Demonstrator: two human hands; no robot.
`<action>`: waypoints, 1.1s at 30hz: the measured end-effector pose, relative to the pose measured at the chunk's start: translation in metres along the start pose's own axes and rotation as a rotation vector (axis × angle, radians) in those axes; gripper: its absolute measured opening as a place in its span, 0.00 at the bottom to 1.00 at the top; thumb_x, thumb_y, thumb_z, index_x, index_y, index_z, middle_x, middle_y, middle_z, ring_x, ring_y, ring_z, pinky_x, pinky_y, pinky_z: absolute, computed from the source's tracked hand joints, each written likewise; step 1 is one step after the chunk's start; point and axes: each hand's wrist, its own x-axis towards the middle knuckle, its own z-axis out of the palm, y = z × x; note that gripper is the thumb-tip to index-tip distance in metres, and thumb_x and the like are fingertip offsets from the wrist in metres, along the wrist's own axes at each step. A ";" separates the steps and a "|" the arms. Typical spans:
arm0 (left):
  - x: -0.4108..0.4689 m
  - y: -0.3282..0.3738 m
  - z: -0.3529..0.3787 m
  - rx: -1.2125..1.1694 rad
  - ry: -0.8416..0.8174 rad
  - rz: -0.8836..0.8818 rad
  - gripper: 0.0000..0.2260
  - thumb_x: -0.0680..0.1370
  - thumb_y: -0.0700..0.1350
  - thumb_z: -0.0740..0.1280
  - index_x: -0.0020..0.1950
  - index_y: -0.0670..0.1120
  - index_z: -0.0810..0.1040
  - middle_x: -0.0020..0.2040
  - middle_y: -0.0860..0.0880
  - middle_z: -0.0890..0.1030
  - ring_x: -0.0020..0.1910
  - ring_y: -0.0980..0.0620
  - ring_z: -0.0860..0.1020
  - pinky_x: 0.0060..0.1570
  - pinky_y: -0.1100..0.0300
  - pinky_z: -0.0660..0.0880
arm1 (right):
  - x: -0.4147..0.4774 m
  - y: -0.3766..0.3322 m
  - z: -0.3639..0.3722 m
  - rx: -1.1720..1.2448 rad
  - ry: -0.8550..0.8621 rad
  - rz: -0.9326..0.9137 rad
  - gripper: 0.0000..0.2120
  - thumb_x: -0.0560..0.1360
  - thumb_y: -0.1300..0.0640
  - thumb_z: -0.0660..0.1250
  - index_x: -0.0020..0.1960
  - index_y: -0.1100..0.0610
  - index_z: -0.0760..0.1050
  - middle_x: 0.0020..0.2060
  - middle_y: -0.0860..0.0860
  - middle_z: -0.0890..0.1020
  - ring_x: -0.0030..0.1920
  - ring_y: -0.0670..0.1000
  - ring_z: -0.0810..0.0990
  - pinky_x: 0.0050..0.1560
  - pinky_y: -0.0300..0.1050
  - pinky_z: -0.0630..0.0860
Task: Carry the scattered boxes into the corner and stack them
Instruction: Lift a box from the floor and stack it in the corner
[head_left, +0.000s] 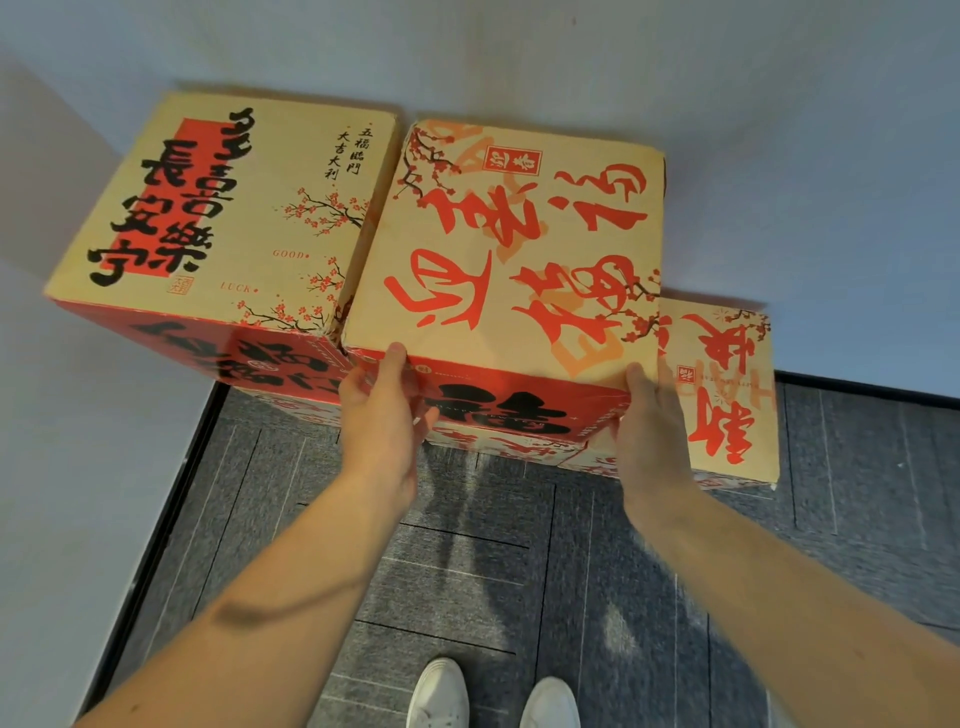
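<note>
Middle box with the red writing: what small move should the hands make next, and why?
Probably nudge the middle box leftward, flush against the black-lettered box. The left hand and right hand hold its near corners, and a thin dark gap shows between the two boxes.

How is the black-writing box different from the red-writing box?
The tan cardboard box with black brush writing has a red stripe behind it; the tan cardboard box with red brush writing has none. No hand touches the first; the left hand and right hand hold the second. Both have red blossoms.
</note>
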 end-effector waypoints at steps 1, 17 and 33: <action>0.000 0.000 0.000 0.014 0.000 0.001 0.20 0.84 0.54 0.67 0.73 0.48 0.69 0.48 0.47 0.82 0.52 0.47 0.82 0.49 0.54 0.78 | 0.000 0.001 0.000 0.002 -0.005 -0.004 0.34 0.78 0.35 0.53 0.82 0.41 0.57 0.77 0.43 0.69 0.78 0.50 0.68 0.80 0.61 0.63; -0.078 0.120 0.009 0.256 0.146 0.184 0.20 0.81 0.64 0.65 0.51 0.46 0.73 0.44 0.50 0.78 0.41 0.51 0.79 0.48 0.52 0.78 | -0.063 -0.117 -0.032 -0.059 -0.008 -0.142 0.28 0.84 0.39 0.57 0.82 0.44 0.60 0.76 0.47 0.70 0.69 0.47 0.75 0.65 0.47 0.76; -0.418 0.457 0.081 0.335 -0.352 0.690 0.18 0.83 0.60 0.64 0.63 0.49 0.81 0.62 0.51 0.83 0.63 0.52 0.81 0.63 0.51 0.78 | -0.309 -0.503 -0.172 0.168 -0.065 -0.427 0.18 0.86 0.43 0.58 0.70 0.52 0.73 0.63 0.48 0.79 0.62 0.46 0.78 0.67 0.52 0.75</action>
